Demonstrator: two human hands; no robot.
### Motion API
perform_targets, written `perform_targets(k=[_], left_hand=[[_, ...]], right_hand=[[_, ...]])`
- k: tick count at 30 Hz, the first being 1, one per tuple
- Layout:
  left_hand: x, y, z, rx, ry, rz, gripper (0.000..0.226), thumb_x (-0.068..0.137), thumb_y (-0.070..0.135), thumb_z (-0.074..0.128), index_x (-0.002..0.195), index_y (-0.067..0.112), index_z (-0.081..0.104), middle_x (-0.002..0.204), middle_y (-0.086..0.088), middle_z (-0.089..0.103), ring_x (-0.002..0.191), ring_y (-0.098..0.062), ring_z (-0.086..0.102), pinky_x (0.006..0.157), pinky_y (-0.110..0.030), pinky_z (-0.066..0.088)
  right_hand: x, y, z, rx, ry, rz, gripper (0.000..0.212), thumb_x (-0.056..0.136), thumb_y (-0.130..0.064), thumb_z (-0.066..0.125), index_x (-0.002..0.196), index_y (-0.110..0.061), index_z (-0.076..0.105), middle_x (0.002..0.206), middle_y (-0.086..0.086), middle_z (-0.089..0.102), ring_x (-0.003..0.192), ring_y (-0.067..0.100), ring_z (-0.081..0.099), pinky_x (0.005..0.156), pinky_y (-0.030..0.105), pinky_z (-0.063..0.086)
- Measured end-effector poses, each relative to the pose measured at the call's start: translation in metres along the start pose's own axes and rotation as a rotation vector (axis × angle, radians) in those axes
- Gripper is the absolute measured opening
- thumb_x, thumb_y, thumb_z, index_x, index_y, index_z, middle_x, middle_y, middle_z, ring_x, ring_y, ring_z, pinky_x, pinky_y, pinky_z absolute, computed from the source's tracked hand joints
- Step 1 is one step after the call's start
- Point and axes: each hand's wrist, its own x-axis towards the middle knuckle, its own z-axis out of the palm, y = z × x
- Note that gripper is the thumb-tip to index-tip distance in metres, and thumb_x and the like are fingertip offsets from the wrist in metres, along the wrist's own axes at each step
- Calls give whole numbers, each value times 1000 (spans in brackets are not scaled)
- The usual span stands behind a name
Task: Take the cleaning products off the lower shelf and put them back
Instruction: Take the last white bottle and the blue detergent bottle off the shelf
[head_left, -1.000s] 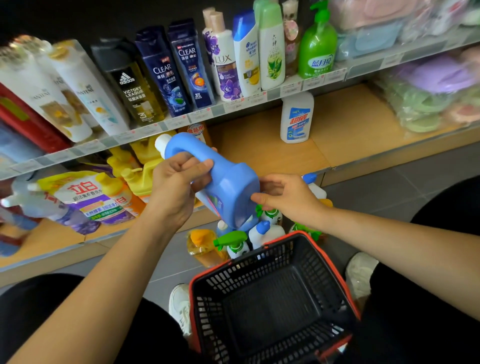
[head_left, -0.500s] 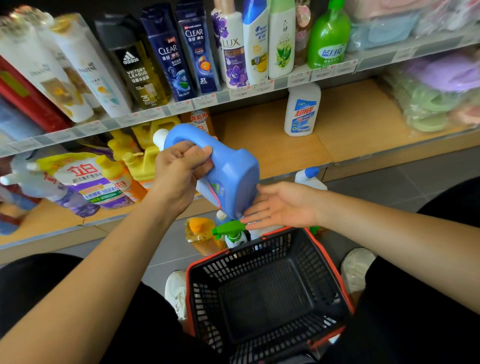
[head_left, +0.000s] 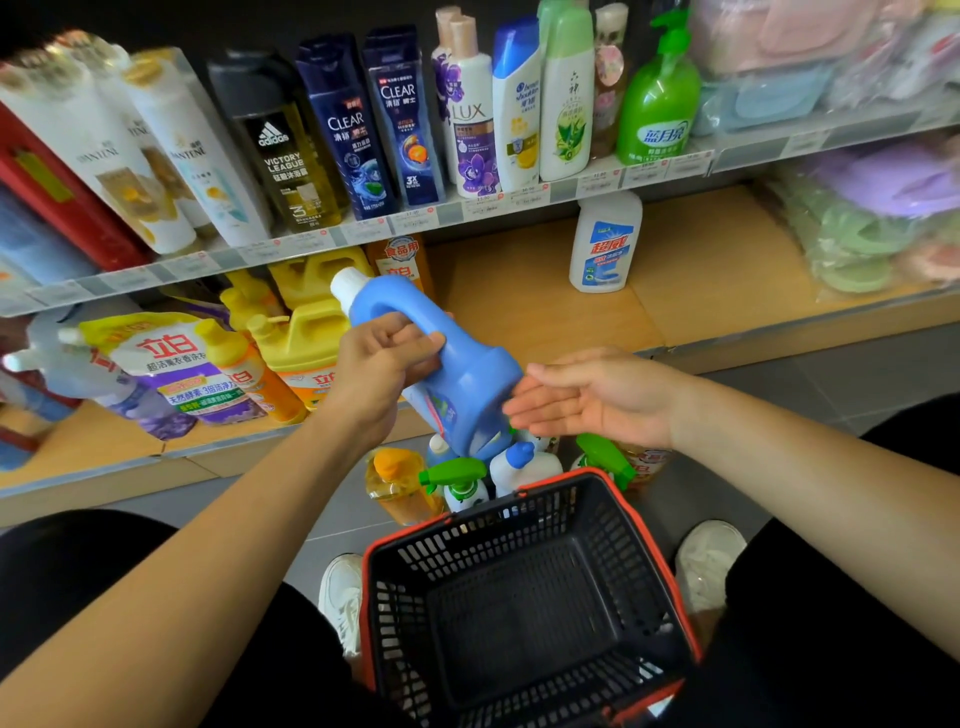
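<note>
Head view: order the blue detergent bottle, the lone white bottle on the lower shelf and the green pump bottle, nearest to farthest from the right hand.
1. blue detergent bottle, just left of the right hand.
2. white bottle, beyond the hand on the lower shelf.
3. green pump bottle, on the upper shelf.

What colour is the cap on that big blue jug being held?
White cap, seen clearly in the head view, atop the blue jug.

A shop aisle: a price-label strip (head_left: 519, 200) fronts the shelving. Above it, branded shampoo bottles (head_left: 353, 124) stand in rows; below it, detergent jugs (head_left: 311, 332) fill the lower shelf (head_left: 701, 270). A shopping basket (head_left: 493, 535) sits on the floor (head_left: 779, 405) below.
</note>
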Motion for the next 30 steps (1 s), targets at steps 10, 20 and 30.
perform_targets(k=[10, 20, 30], left_hand=[[-6, -5, 6, 85, -177, -58, 20, 85, -9, 69, 93, -22, 56, 85, -20, 54, 97, -32, 53, 87, -44, 45], [-16, -5, 20, 192, -472, -55, 33, 88, -10, 65, 120, -13, 63, 116, -30, 69, 105, -33, 68, 97, -46, 54], [20, -6, -2, 400, 18, 82, 20, 91, 22, 74, 76, 8, 71, 69, -5, 72, 63, -15, 68, 55, -25, 53]], right_hand=[[26, -13, -1, -380, 255, -291, 11, 94, -20, 67, 102, -14, 73, 97, 4, 75, 87, 14, 68, 73, 24, 54], [30, -20, 10, -154, 160, -140, 28, 100, -37, 55, 105, -12, 66, 95, 6, 60, 90, 23, 49, 85, 38, 36], [18, -24, 7, 7, 120, -185, 20, 98, -16, 59, 104, 1, 66, 96, 10, 66, 85, 18, 70, 81, 34, 60]])
